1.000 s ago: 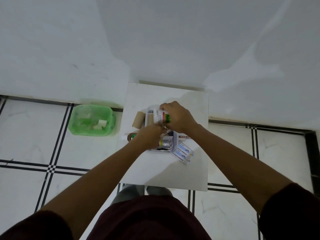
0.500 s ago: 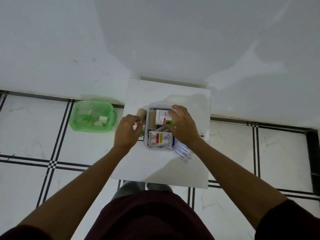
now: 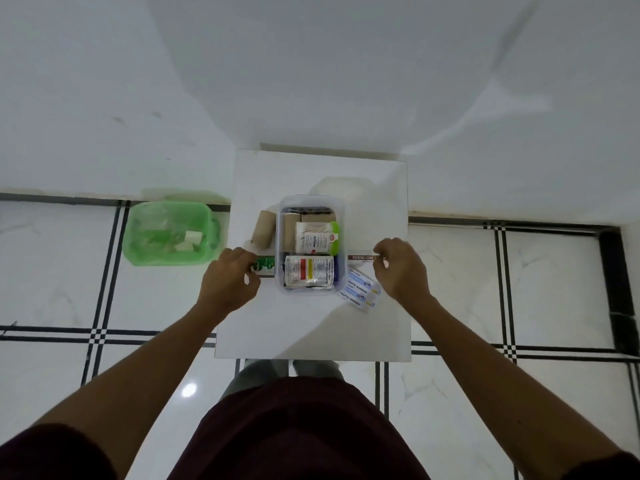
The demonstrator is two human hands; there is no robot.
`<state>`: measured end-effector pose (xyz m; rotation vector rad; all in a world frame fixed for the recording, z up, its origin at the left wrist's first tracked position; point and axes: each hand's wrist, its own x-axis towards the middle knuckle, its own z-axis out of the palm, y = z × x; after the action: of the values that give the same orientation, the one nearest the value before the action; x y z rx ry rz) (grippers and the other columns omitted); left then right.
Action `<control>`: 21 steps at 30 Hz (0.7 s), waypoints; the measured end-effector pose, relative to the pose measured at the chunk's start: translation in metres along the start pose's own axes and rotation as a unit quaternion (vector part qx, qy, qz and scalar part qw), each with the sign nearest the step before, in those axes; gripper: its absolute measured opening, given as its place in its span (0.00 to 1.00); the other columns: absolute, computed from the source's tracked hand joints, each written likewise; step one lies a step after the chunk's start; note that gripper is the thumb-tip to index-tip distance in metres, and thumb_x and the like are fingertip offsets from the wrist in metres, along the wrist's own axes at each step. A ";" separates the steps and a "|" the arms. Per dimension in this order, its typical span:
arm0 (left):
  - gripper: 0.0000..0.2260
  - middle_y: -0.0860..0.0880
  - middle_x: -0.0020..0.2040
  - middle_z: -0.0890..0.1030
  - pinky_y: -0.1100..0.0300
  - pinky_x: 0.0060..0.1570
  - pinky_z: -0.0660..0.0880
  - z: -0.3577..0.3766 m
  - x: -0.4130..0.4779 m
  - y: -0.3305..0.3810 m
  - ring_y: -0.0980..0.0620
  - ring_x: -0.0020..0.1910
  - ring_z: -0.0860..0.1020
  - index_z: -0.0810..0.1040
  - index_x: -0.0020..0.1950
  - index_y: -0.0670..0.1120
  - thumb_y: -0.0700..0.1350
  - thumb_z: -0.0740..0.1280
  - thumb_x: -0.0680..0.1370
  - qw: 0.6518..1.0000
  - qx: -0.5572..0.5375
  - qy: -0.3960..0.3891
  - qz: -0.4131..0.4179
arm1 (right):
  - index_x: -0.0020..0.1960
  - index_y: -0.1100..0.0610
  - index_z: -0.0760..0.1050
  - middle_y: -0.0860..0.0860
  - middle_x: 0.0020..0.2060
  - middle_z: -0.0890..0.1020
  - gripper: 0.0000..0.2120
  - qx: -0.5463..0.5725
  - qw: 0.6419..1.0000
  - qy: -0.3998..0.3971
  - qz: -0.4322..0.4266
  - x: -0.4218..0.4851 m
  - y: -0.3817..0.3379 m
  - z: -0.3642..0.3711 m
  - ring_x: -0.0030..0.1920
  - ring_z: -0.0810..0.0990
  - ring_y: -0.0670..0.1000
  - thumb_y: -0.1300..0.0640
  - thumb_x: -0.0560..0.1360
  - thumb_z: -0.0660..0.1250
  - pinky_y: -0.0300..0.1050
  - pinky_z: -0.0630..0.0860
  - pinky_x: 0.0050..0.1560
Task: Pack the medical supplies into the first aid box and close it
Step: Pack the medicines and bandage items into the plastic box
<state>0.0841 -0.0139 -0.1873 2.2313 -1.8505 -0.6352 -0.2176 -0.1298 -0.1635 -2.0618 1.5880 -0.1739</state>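
A clear plastic first aid box (image 3: 341, 206) stands open in the middle of a small white table (image 3: 311, 327). Inside it lie a tan bandage roll, a cotton swab pack (image 3: 313, 237) and a silver sachet (image 3: 309, 270). My left hand (image 3: 230, 277) is left of the box, fingers closed on a green bottle (image 3: 265, 265) lying on the table. My right hand (image 3: 398, 268) is right of the box, fingertips pinching the end of a brown povidone-iodine box (image 3: 360, 258). Antiseptic bandage strips (image 3: 360, 291) lie beside the box's front right corner. A second tan bandage roll (image 3: 263, 225) rests left of the box.
A green plastic basket (image 3: 169, 233) holding clear wrappers sits on the tiled floor left of the table. A white wall rises behind the table. My legs are under the table's near edge.
Both hands have left the box: the left moved out to the green bottle, the right let go of the swab pack, now in the box, and moved to the brown box.
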 end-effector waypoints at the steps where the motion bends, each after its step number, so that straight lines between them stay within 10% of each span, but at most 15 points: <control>1: 0.15 0.43 0.47 0.81 0.50 0.33 0.76 0.004 -0.003 -0.003 0.40 0.44 0.77 0.79 0.52 0.41 0.44 0.64 0.68 0.999 0.025 -0.023 0.022 | 0.50 0.59 0.78 0.56 0.45 0.81 0.07 0.005 0.999 -0.024 0.020 -0.007 0.004 0.008 0.47 0.79 0.57 0.61 0.72 0.67 0.48 0.76 0.42; 9: 0.22 0.41 0.48 0.79 0.51 0.34 0.74 0.001 0.005 -0.005 0.39 0.44 0.76 0.77 0.58 0.40 0.43 0.74 0.66 0.993 0.097 -0.059 0.043 | 0.65 0.57 0.70 0.55 0.62 0.76 0.23 -0.050 0.985 -0.129 0.106 -0.025 -0.012 0.045 0.61 0.75 0.55 0.50 0.74 0.69 0.49 0.77 0.55; 21: 0.19 0.42 0.47 0.79 0.51 0.36 0.71 0.013 0.004 -0.012 0.39 0.45 0.75 0.75 0.52 0.41 0.45 0.74 0.64 0.996 0.068 -0.055 0.011 | 0.62 0.58 0.71 0.56 0.61 0.75 0.25 -0.115 0.982 -0.133 0.066 -0.021 -0.009 0.053 0.61 0.73 0.56 0.48 0.71 0.72 0.49 0.77 0.52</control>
<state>0.0896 -0.0132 -0.2041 2.2978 -2.0249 -0.6589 -0.1946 -0.0916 -0.1998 -2.0359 1.6284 0.3338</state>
